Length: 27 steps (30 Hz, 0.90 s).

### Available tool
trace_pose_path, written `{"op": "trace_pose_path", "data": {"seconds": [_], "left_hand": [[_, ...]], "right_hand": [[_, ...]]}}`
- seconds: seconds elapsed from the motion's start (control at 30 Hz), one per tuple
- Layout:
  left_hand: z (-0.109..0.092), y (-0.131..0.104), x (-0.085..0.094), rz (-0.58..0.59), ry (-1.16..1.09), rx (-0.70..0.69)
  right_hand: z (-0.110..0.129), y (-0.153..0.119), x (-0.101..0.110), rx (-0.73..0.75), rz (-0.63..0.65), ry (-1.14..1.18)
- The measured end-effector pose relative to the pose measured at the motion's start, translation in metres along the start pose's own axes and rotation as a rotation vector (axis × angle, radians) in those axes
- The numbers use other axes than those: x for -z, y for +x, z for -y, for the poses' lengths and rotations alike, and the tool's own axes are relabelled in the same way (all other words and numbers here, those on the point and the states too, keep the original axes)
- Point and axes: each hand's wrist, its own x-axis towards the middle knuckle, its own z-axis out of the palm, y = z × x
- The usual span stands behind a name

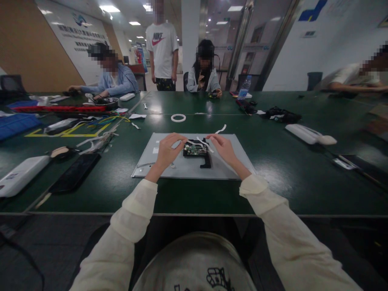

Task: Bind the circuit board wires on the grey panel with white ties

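A green circuit board in a black frame lies on a pale grey board in front of me. My left hand is closed at the circuit board's left, its thumb and finger pinching the end of a thin white strip that reaches over the circuit board. To the right, the fingertips of my right hand are drawn together beside a second white strip; whether they grip it I cannot tell. Beyond that hand a loose curled white strip lies at the board's far edge.
A white ring-shaped roll sits farther back on the green table. At left are a black phone-like slab, a white device and tangled cables. A white device and a water bottle stand right. Several people are around.
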Motion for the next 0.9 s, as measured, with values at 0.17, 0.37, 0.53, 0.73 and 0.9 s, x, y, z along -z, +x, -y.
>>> {"op": "trace_pose_path", "data": {"seconds": [0.17, 0.37, 0.53, 0.73, 0.9], "left_hand": [[-0.001, 0.0, -0.002, 0.011, 0.0, -0.005], [-0.001, -0.001, -0.005, 0.027, -0.022, -0.015], [0.001, -0.003, -0.008, -0.015, 0.029, 0.052], [0.005, -0.008, -0.014, -0.124, 0.147, 0.087], [-0.001, -0.014, -0.02, -0.142, 0.337, 0.006]], "right_hand": [[0.009, -0.005, -0.007, 0.082, 0.041, -0.05], [0.004, -0.008, -0.015, 0.103, 0.046, -0.126], [0.005, -0.008, -0.016, 0.124, 0.06, -0.096], [0.014, -0.011, -0.019, 0.131, 0.118, -0.029], [0.019, -0.012, -0.024, 0.112, 0.139, 0.019]]}}
